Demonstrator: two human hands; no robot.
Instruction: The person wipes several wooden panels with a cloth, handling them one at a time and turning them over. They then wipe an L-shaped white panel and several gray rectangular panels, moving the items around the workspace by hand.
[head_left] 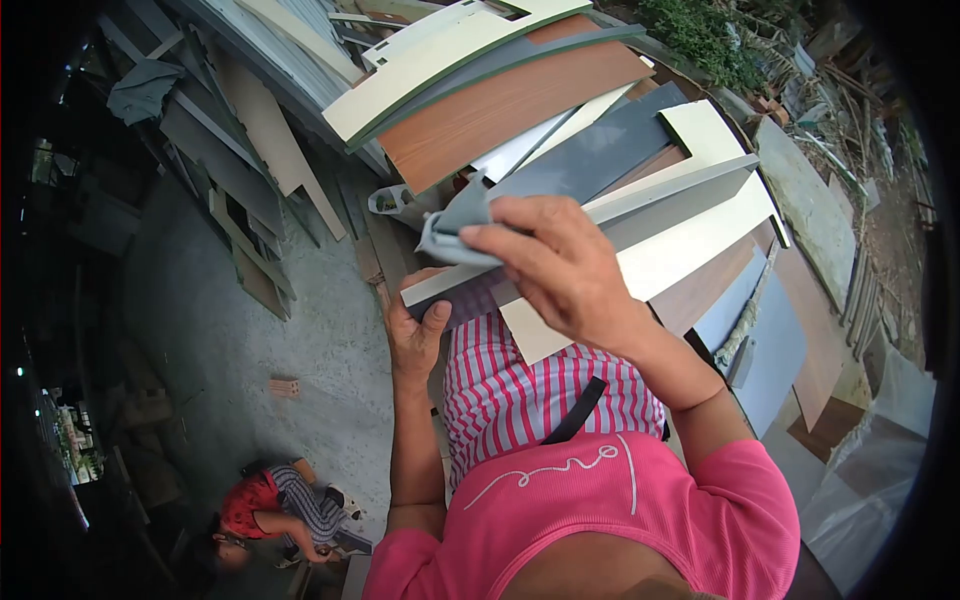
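Note:
My left hand (415, 338) grips the near end of a long, narrow panel (685, 202), its thumb on the dark face and its fingers behind. This panel has a pale edge and stretches away to the upper right, over a cream board (650, 272) with a cut-out. In my right hand (565, 262) a bunched grey cloth (462, 222) is pinched between thumb and fingers, close over the panel's pale edge near my left hand. The right hand covers part of the panel.
Curved brown (500, 108) and cream boards lie stacked ahead, with more sheets (765, 330) to the right. Long boards (265, 140) lean at the upper left. A brick (284, 387) lies on the concrete floor (230, 350). Another person (255, 510) crouches at the lower left.

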